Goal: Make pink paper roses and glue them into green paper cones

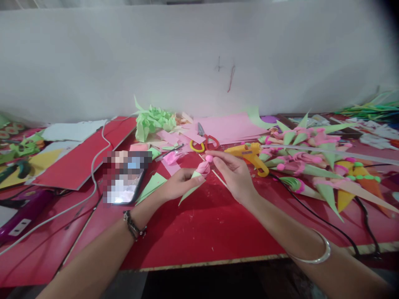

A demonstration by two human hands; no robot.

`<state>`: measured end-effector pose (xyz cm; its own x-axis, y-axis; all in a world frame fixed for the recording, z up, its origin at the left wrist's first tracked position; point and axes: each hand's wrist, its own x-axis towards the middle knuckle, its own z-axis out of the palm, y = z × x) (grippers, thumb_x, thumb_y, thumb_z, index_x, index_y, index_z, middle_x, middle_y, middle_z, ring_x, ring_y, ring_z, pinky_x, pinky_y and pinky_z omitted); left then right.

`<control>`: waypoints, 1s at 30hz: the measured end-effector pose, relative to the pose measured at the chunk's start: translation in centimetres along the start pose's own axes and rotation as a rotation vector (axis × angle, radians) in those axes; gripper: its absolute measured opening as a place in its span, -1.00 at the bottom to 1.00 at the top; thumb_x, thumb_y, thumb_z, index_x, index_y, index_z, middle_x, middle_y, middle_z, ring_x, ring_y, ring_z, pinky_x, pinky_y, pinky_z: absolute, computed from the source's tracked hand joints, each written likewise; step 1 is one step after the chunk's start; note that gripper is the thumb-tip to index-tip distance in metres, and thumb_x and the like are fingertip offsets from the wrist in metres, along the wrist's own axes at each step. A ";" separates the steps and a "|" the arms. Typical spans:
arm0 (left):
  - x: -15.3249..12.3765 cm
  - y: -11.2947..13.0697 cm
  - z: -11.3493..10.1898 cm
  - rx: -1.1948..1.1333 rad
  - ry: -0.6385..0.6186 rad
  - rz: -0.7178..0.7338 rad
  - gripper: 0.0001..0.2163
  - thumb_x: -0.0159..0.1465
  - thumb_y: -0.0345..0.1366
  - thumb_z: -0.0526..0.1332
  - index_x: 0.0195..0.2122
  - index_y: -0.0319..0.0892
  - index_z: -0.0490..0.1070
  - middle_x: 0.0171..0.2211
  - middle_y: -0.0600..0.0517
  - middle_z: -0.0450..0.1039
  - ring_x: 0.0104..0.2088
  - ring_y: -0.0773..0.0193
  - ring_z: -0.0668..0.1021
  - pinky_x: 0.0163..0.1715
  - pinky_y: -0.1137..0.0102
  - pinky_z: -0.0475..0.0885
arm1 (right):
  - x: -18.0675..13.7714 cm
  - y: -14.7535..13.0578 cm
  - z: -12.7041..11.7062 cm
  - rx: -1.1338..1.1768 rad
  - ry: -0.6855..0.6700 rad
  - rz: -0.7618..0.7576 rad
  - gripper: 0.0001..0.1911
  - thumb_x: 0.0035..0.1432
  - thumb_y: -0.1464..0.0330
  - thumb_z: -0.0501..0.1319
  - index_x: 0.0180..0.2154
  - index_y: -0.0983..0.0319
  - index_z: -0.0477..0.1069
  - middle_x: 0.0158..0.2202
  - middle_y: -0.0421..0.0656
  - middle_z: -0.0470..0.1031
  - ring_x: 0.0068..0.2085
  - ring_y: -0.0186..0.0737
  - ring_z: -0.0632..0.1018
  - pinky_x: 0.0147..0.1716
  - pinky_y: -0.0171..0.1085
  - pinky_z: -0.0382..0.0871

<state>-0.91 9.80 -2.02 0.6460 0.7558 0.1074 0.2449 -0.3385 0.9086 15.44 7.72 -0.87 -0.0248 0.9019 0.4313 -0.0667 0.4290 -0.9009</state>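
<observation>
Closed around a small paper cone point(189, 190), pale green with a folded pink paper top, is my left hand point(179, 184); the cone's tip points down and left. My right hand point(233, 174) pinches a bright pink pom-pom point(209, 158) between thumb and fingertips, just above the pink top. Whether the pom-pom touches the paper I cannot tell. A thin stick point(220, 177) lies on the red table beneath my right hand. Right of that hand rests a yellow glue gun point(251, 155). Scissors point(204, 139) with red and yellow handles lie beyond my hands.
Several finished-looking paper cones point(305, 160) are heaped at the right. A lit phone point(126, 178) and green paper pieces point(152, 187) lie left of my hands. Crumpled green paper point(154, 120) and pink sheets point(230, 126) are at the back. A white cable point(93, 174) crosses the left side.
</observation>
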 end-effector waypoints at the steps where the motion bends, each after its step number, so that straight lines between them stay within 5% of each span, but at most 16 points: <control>1: 0.0 0.0 0.0 0.000 0.016 -0.002 -0.66 0.14 -0.04 0.02 -0.58 -0.23 0.13 -0.60 0.15 0.00 -0.56 0.44 0.13 -0.58 0.51 0.08 | 0.0 -0.1 0.0 -0.009 -0.003 -0.006 -0.82 0.07 0.32 0.13 -0.25 0.08 0.44 -0.23 -0.26 0.51 -0.16 -0.29 0.49 -0.12 -0.22 0.34; 20: -0.1 0.5 -0.1 -0.029 -0.006 -0.037 -0.65 0.12 -0.03 0.04 -0.59 -0.23 0.14 -0.64 0.16 0.03 -0.60 0.46 0.14 -0.61 0.51 0.08 | -0.3 -0.2 0.2 -0.102 -0.028 -0.031 -0.80 0.08 0.32 0.11 -0.24 0.06 0.45 -0.20 -0.25 0.50 -0.12 -0.25 0.46 -0.09 -0.20 0.32; 26: 0.0 0.0 -0.1 -0.003 0.078 -0.018 -0.64 0.12 -0.01 0.03 -0.61 -0.21 0.11 -0.64 0.16 0.00 -0.60 0.46 0.11 -0.62 0.53 0.05 | -0.3 -0.4 0.3 0.057 -0.090 0.040 -0.67 0.09 0.30 0.09 -0.05 0.03 0.31 -0.02 -0.25 0.37 -0.04 -0.25 0.41 -0.03 -0.19 0.28; 30: -0.1 -0.4 -0.1 0.011 0.100 -0.035 -0.63 0.10 0.01 0.04 -0.60 -0.22 0.13 -0.62 0.15 0.03 -0.58 0.45 0.14 -0.61 0.53 0.08 | -0.3 -0.5 0.2 -0.023 -0.121 0.053 -0.71 0.09 0.28 0.09 -0.11 0.08 0.36 -0.06 -0.23 0.41 -0.02 -0.23 0.40 0.01 -0.15 0.23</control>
<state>-1.13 9.92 -2.35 0.5615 0.8193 0.1160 0.2744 -0.3166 0.9080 15.24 7.23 -0.49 -0.1478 0.9110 0.3850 -0.0392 0.3836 -0.9227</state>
